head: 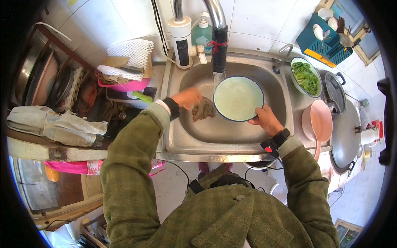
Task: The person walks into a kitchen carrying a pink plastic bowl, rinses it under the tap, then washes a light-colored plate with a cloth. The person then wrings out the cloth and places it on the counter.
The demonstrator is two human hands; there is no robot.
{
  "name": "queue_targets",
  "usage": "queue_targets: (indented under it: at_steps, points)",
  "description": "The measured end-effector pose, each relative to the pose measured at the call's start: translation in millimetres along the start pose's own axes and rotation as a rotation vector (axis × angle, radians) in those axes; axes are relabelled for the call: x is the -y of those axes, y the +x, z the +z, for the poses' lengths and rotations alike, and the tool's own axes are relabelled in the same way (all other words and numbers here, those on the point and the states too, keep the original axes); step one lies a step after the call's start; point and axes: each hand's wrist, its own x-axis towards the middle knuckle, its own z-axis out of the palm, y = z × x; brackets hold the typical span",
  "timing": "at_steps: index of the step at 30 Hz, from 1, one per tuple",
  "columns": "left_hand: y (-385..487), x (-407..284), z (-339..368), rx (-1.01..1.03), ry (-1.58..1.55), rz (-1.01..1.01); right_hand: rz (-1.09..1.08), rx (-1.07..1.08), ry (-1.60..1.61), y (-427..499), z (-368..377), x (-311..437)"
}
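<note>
My right hand (266, 119) grips the near right rim of a pale enamel basin (238, 98) with a dark blue edge. The basin is tilted over the stainless steel sink (229, 135), its light inside facing up. Water runs from the faucet (219, 46) just beyond the basin's far left rim. My left hand (187, 97) is over the left side of the sink, blurred. Beside its fingers lies a crumpled brown rag (204, 109) on the sink floor; whether they touch it is unclear.
Right of the sink stand a bowl of leafy greens (306, 79), a pink ladle-like pan (317, 121), a glass-lidded pot (335, 91) and a large lidded wok (347, 136). A small tap (283, 51) rises at the back. Leftward are a pink basin (124, 85) and a dish rack (62, 55).
</note>
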Motion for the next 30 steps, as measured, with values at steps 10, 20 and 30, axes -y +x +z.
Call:
queue_targets:
  at_steps: [10,20,30]
  points:
    - [86,68,65,0.165,0.758,0.491,0.074,-0.009,0.019,-7,-18,3]
    - [-45,-69,21,-0.305,0.183,0.229,0.009,-0.054,0.013,-6,-21,-8]
    - [-100,-144,75,-0.608,-0.078,0.765,0.025,0.06,0.018,-16,-20,-11]
